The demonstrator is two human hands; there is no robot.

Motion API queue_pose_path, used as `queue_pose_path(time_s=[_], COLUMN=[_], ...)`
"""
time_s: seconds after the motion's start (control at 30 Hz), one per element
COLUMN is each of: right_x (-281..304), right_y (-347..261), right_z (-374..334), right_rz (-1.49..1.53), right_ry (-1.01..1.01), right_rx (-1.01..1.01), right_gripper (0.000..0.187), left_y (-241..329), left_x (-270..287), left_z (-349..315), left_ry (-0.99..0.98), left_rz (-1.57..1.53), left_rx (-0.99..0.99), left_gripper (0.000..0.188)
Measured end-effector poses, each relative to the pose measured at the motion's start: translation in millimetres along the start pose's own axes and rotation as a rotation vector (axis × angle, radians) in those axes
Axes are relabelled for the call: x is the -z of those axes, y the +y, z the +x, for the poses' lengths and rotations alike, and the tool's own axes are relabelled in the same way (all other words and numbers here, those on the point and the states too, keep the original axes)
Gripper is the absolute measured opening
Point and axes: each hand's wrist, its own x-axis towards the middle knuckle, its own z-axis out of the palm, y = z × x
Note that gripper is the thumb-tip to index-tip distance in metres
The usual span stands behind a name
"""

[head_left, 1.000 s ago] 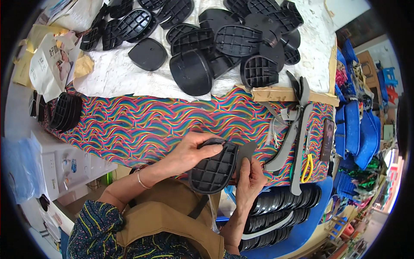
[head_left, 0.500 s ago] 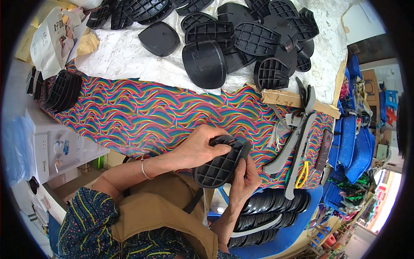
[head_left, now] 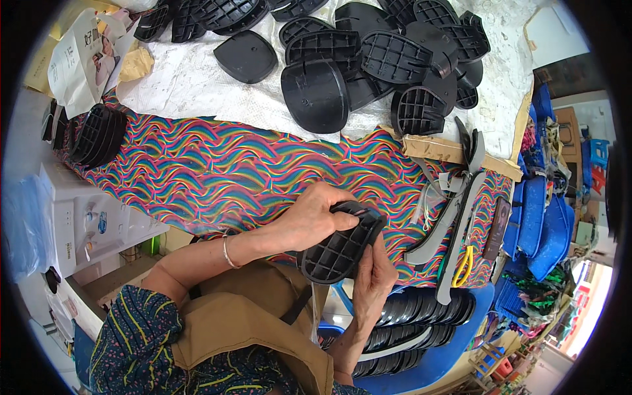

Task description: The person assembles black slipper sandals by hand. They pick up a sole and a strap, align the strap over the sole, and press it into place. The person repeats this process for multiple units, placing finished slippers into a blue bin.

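Observation:
Over my lap I hold a black plastic shoe heel (head_left: pixel 332 255) whose hollow side, with its grid of ribs, faces up. My left hand (head_left: pixel 322 214) is closed on its far edge, thumb laid on top near the far end. Against the right side my right hand (head_left: pixel 375 273) pinches the rim between thumb and fingers; some fingertips are hidden beneath. A dark band runs along that right edge, and whether it is separate from the heel I cannot tell.
Loose black heels (head_left: pixel 316 95) lie heaped on a white sheet (head_left: pixel 191 79). Grey curved strips (head_left: pixel 457 237) and yellow-handled scissors (head_left: pixel 464 266) rest on the patterned cloth (head_left: pixel 230 171). A blue tub (head_left: pixel 421 378) below holds rows of heels. Stacked heels (head_left: pixel 97 135) stand at left.
My left hand has shifted slightly along the heel's far end, its thumb now farther right. The heel has moved only a little; the right hand keeps its hold.

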Motion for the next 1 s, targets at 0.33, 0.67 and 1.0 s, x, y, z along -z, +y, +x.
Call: queue_pose_path(time_s=[0.33,0.67,1.0], right_x=[-7,-13,-12], right_y=[-17,-17,-25], right_z=[-43,-48,-53], right_rz=[-0.011,0.130,0.318], right_ry=[0.086,0.201,0.152], right_rx=[-0.079,-0.112,-0.214], right_gripper=[0.034,0.027,0.037], left_y=[16,36,25], left_x=[-2,-9,-24], left_z=[6,-4,-10], left_ry=[0.129,0.169,0.256], left_rz=[0.015,0.197,0.064], left_rx=[-0.112,-0.270,-0.302], left_gripper=[0.021,0.024,0.024])
